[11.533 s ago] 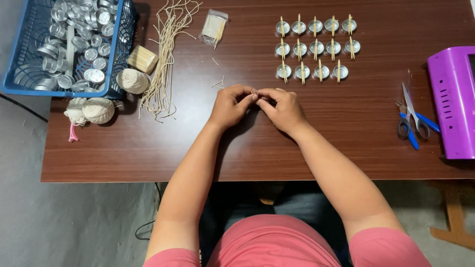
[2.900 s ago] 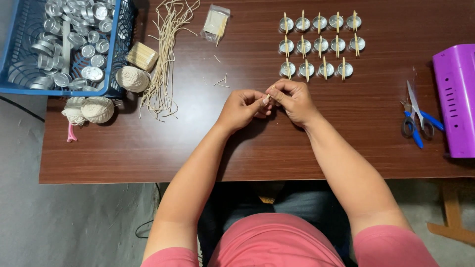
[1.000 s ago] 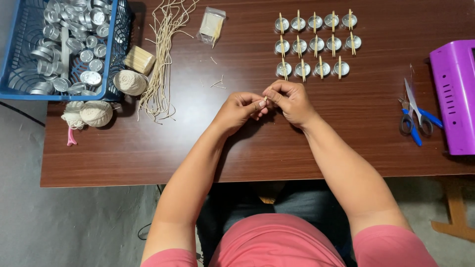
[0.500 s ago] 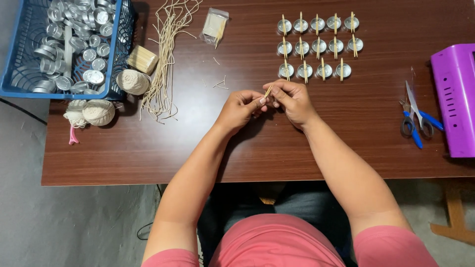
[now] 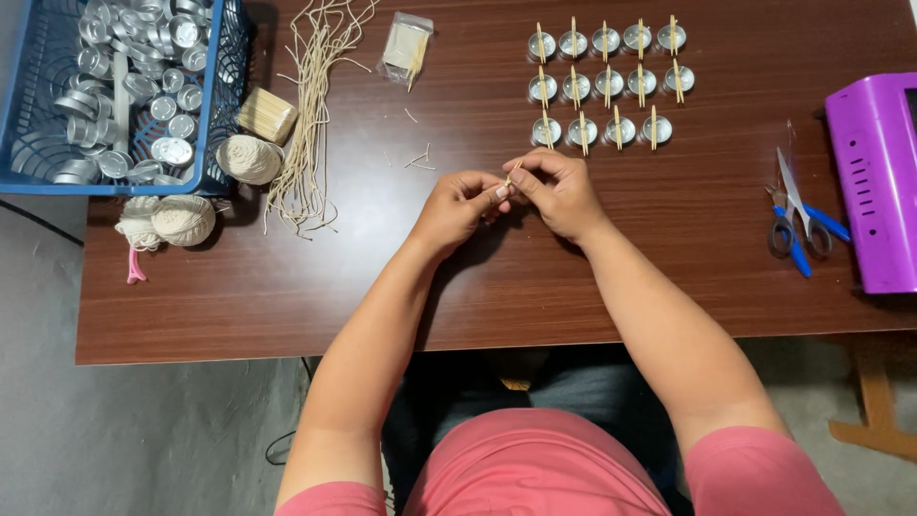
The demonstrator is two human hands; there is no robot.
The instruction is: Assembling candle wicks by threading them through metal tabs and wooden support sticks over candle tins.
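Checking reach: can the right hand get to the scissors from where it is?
Probably yes: right hand is busy pinching a small stick with the left hand, but bare table lies between it and the scissors.

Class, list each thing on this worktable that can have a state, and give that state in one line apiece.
Left hand: fingers pinched on a small stick.
Right hand: fingers pinched on the same small stick.
Blue basket: filled with empty metal cups.
Set-out cups: in three rows, a stick across each.
Scissors: lying flat, closed.
Cut strings: loose bundle.
Twine balls: wound.
Plastic bag: lying flat, holding sticks.
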